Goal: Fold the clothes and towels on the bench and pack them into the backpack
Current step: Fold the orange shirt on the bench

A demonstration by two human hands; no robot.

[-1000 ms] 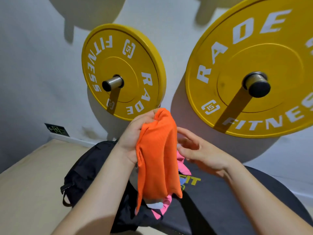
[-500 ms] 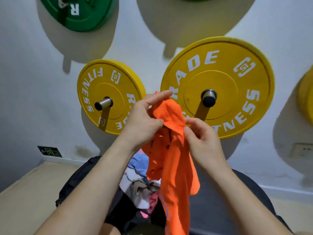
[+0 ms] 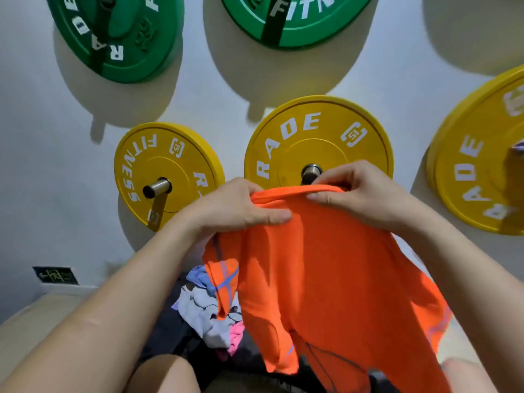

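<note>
I hold an orange shirt (image 3: 326,268) up in front of me by its top edge. My left hand (image 3: 235,208) pinches the left end of that edge and my right hand (image 3: 357,191) pinches the right end. The shirt hangs spread open and covers most of the black bench (image 3: 170,327) below. A pile of other clothes (image 3: 204,310), grey-white, blue and pink, lies on the bench under the shirt's left side. The backpack is hidden from view.
Yellow weight plates (image 3: 167,174) (image 3: 320,137) (image 3: 479,165) and green weight plates (image 3: 113,35) hang on pegs on the white wall ahead. Beige floor (image 3: 37,316) shows at the lower left. My knees (image 3: 161,373) are at the bottom edge.
The shirt went from a bunched bundle gripped in my left hand to being spread wide between both hands. My head tilted up, bringing the green plates into view.
</note>
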